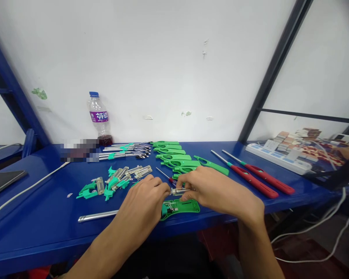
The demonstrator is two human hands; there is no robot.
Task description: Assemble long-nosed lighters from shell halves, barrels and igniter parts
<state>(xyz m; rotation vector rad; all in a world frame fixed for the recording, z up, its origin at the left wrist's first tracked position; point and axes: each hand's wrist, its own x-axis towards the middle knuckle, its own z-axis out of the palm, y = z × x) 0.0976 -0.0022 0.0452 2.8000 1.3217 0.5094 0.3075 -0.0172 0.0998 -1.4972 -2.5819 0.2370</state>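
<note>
A green handle shell [189,206] lies open near the table's front edge, with teal and metal parts inside its left end. Over it, my right hand [200,188] pinches a small clear cartridge [178,191] between thumb and fingers. My left hand [149,197] is closed at the cartridge's left end; its fingertips are partly hidden, so what they grip is unclear. A silver metal tube [97,216] runs left from beneath my left hand. Behind my hands lies a screwdriver [164,174]. Clear cartridges [143,172] and teal plastic pieces [88,191] are scattered to the left.
Several green shells [174,157] lie behind my hands. Metal tubes with wires [122,155] and a bottle [99,120] stand back left. Two red lighters [250,180] and a white power strip [279,159] are on the right. A white cable [31,188] crosses the left side.
</note>
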